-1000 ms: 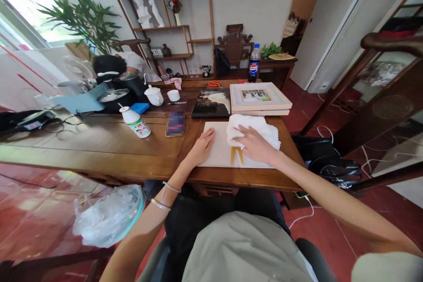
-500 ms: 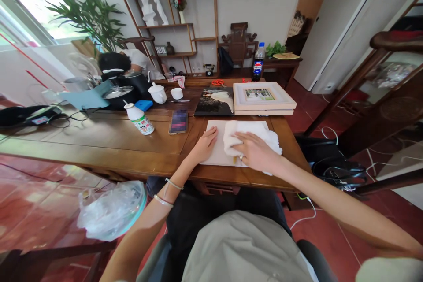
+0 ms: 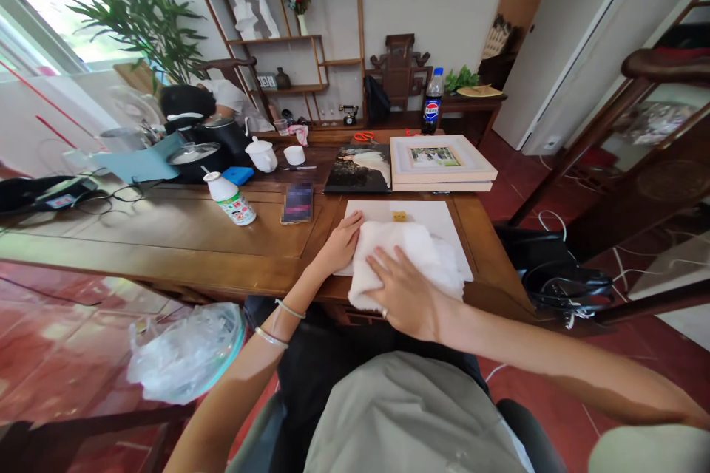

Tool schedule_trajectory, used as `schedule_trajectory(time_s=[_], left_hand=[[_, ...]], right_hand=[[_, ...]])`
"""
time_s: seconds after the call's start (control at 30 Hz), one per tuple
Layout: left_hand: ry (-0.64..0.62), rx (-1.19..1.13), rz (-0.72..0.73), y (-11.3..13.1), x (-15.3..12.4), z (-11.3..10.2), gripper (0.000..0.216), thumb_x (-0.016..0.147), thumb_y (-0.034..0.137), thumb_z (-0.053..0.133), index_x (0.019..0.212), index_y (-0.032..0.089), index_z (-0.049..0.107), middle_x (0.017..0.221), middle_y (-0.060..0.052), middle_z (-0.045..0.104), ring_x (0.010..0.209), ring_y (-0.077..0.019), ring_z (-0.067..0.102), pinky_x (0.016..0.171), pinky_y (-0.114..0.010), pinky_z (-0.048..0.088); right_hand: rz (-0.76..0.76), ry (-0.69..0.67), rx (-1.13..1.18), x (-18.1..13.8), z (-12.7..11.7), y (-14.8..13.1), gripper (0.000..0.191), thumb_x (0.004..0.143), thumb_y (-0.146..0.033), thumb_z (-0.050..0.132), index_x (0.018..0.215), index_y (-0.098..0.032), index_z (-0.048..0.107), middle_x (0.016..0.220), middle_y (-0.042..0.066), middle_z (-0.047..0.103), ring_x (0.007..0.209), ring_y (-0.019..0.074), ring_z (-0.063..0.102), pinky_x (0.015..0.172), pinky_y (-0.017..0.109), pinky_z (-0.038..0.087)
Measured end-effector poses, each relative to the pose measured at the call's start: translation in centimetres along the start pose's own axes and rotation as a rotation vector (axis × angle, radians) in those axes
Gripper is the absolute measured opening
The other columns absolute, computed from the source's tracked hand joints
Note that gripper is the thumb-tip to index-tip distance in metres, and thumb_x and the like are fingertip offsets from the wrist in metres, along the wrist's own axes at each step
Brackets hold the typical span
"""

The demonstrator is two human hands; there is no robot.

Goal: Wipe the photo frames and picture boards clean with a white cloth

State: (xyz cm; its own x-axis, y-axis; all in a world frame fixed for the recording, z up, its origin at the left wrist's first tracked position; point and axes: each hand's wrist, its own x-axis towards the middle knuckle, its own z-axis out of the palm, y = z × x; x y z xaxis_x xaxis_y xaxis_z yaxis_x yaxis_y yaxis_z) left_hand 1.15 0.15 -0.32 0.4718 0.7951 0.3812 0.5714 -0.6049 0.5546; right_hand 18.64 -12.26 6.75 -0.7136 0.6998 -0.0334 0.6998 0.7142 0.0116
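A white board [image 3: 433, 222] lies flat on the wooden table [image 3: 166, 236] in front of me. My right hand [image 3: 407, 295] presses flat on a white cloth [image 3: 399, 259] at the board's near edge, fingers spread. My left hand [image 3: 341, 245] rests flat on the board's left edge, fingers together, holding it down. A small yellow piece [image 3: 399, 216] sits on the board near its far edge.
Stacked white picture frames [image 3: 441, 161] and a dark photo print [image 3: 359, 170] lie behind the board. A phone [image 3: 298, 203], a white bottle [image 3: 228, 197], cups, pots and a cola bottle [image 3: 432, 103] stand further off. A plastic bag [image 3: 186, 355] lies at my left. Another person [image 3: 194, 100] bends over at the far left.
My right hand has dragged the cloth from the board's far part toward me to its near edge, uncovering the small yellow piece. My left hand stayed at the left edge.
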Motion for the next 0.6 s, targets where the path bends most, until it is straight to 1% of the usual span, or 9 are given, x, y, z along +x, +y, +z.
schedule_trajectory(time_s=[0.03, 0.1, 0.17, 0.23, 0.33, 0.4, 0.43, 0.5, 0.6], left_hand=[[0.000, 0.005, 0.001, 0.0, 0.0, 0.0, 0.045, 0.093, 0.018, 0.032, 0.131, 0.012, 0.055, 0.145, -0.014, 0.047, 0.139, -0.0246, 0.038, 0.117, -0.047, 0.029], [-0.008, 0.016, 0.001, 0.0, 0.0, 0.0, 0.046, 0.092, 0.016, 0.031, 0.131, 0.010, 0.054, 0.145, -0.014, 0.047, 0.139, -0.0245, 0.037, 0.117, -0.046, 0.028], [-0.017, 0.015, 0.001, 0.0, 0.0, 0.0, 0.045, 0.093, 0.019, 0.032, 0.130, 0.010, 0.056, 0.146, -0.015, 0.046, 0.140, -0.0251, 0.037, 0.117, -0.046, 0.028], [-0.018, 0.010, -0.006, 0.0, 0.1, 0.0, 0.044, 0.095, 0.022, 0.032, 0.129, 0.010, 0.056, 0.146, -0.015, 0.046, 0.140, -0.0258, 0.037, 0.117, -0.046, 0.027], [-0.013, 0.006, -0.015, -0.1, 0.1, 0.1, 0.044, 0.096, 0.026, 0.034, 0.133, 0.012, 0.054, 0.147, -0.014, 0.046, 0.140, -0.0257, 0.037, 0.117, -0.047, 0.027], [-0.011, 0.006, -0.008, -0.1, 0.1, 0.1, 0.044, 0.096, 0.027, 0.034, 0.134, 0.014, 0.053, 0.147, -0.012, 0.046, 0.140, -0.0251, 0.036, 0.117, -0.048, 0.027], [-0.008, 0.009, -0.005, -0.1, 0.1, 0.1, 0.044, 0.096, 0.027, 0.034, 0.134, 0.014, 0.053, 0.147, -0.012, 0.046, 0.140, -0.0252, 0.037, 0.117, -0.048, 0.028], [-0.003, 0.022, -0.004, 0.0, 0.1, 0.0, 0.044, 0.096, 0.026, 0.034, 0.133, 0.013, 0.054, 0.146, -0.013, 0.047, 0.139, -0.0260, 0.037, 0.116, -0.049, 0.028], [0.007, 0.035, -0.004, 0.3, 0.1, -0.2, 0.043, 0.096, 0.024, 0.034, 0.131, 0.013, 0.056, 0.143, -0.013, 0.050, 0.138, -0.0264, 0.040, 0.116, -0.049, 0.029]], right_hand=[[-0.020, -0.005, 0.031, -0.6, -0.1, -0.3, 0.037, 0.082, -0.023, 0.061, 0.118, -0.019, 0.068, 0.146, 0.021, 0.043, 0.138, 0.0416, 0.029, 0.109, 0.061, 0.022], [-0.050, 0.030, 0.105, -1.2, -0.2, 0.4, 0.039, 0.078, -0.022, 0.063, 0.116, -0.018, 0.068, 0.145, 0.019, 0.045, 0.138, 0.0374, 0.032, 0.110, 0.056, 0.023], [-0.050, 0.101, 0.173, -1.1, -0.2, 2.4, 0.041, 0.075, -0.019, 0.063, 0.116, -0.018, 0.067, 0.141, 0.016, 0.050, 0.136, 0.0330, 0.037, 0.111, 0.053, 0.025], [-0.045, 0.168, 0.197, -0.3, -0.2, 5.0, 0.040, 0.074, -0.016, 0.061, 0.113, -0.018, 0.066, 0.132, 0.014, 0.059, 0.132, 0.0305, 0.043, 0.109, 0.051, 0.028], [-0.002, 0.203, 0.179, 1.9, -0.2, 8.7, 0.038, 0.077, -0.013, 0.056, 0.114, -0.015, 0.064, 0.116, 0.014, 0.067, 0.117, 0.0299, 0.055, 0.100, 0.045, 0.038], [0.078, 0.200, 0.176, 3.9, -0.3, 10.4, 0.039, 0.083, -0.017, 0.050, 0.121, -0.013, 0.060, 0.110, 0.015, 0.068, 0.104, 0.0303, 0.060, 0.091, 0.042, 0.044], [0.126, 0.198, 0.182, 5.0, -0.3, 11.0, 0.040, 0.087, -0.019, 0.047, 0.125, -0.012, 0.058, 0.109, 0.016, 0.068, 0.101, 0.0307, 0.061, 0.087, 0.041, 0.045], [0.183, 0.202, 0.200, 7.3, -0.6, 11.4, 0.042, 0.091, -0.023, 0.042, 0.130, -0.012, 0.054, 0.116, 0.018, 0.066, 0.103, 0.0311, 0.061, 0.086, 0.040, 0.045], [0.203, 0.208, 0.218, 10.2, -1.0, 10.9, 0.040, 0.094, -0.025, 0.039, 0.130, -0.014, 0.054, 0.122, 0.016, 0.064, 0.110, 0.0304, 0.058, 0.090, 0.038, 0.043]])
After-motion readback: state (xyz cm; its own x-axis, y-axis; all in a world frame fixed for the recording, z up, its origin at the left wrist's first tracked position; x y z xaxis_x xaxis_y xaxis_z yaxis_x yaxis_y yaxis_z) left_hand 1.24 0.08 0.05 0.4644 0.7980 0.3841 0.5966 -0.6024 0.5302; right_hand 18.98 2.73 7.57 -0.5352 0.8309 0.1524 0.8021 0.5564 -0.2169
